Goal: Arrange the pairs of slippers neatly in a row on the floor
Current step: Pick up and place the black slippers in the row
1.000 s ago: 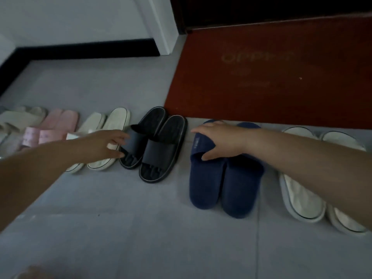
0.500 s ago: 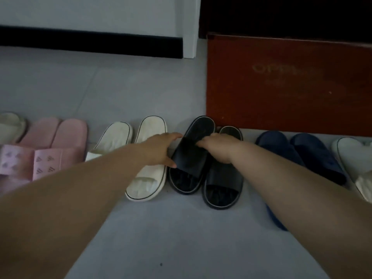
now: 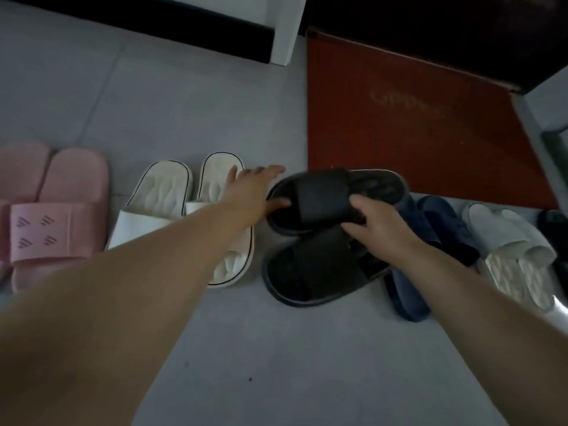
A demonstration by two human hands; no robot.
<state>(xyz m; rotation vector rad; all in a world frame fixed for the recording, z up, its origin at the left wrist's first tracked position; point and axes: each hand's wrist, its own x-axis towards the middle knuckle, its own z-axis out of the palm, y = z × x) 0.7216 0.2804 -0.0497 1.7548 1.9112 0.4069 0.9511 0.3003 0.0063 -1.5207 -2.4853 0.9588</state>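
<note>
Dim hallway floor (image 3: pixel 276 348), seen from above, with slippers lined along the near edge of a red doormat (image 3: pixel 415 118).

Half a second ago the two black slippers lay side by side, toes toward the doormat, a hand on each. Now one black slipper (image 3: pixel 325 195) is turned crosswise, parallel to the doormat's near edge and partly over its mate, the second black slipper (image 3: pixel 310 272), which lies flat just nearer the viewer. The right hand (image 3: pixel 379 224) has its grip clenched round the crosswise slipper's strap. The left hand (image 3: pixel 253 192) is at that slipper's end farthest from the doormat's corner, its grip released, fingers straight, thumb touching the rim. This probably means the black pair is being re-set, so the row is briefly less tidy here.

Counted, going sideways from the doormat: two black slippers; left of them two cream slippers (image 3: pixel 166 192), then two pink slippers (image 3: pixel 73 186). Right of the black pair, below the doormat's edge: two navy slippers (image 3: pixel 436 216), then one pale grey slipper (image 3: pixel 510 241) clearly, with a possible second cut off at the frame's edge.
</note>
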